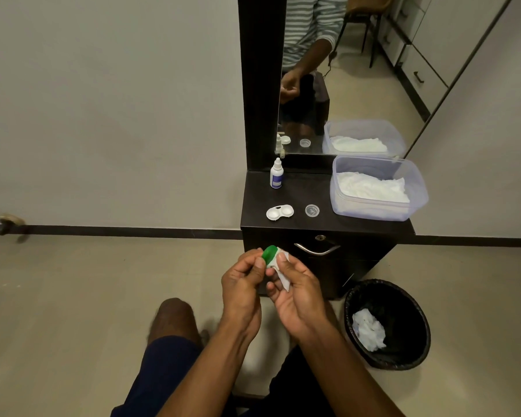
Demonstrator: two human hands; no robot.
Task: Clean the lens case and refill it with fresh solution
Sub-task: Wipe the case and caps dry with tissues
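Green cap [269, 253] pinched in left hand [243, 284] fingers, tilted toward the tissue [280, 270] pinched by right hand [295, 291], probably for wiping inside. Lens case [279, 212] open on the surface [322, 225], near the solution bottle [276, 174], ready for refill.

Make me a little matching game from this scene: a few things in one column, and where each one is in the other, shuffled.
Things:
1. green cap
2. solution bottle
3. crumpled tissue
4. lens case

Places:
A. inside the black bin
B. lying open on the cabinet top, near its front edge
C. held in the left hand
D. upright by the mirror

Pairs: 1-C, 2-D, 3-A, 4-B
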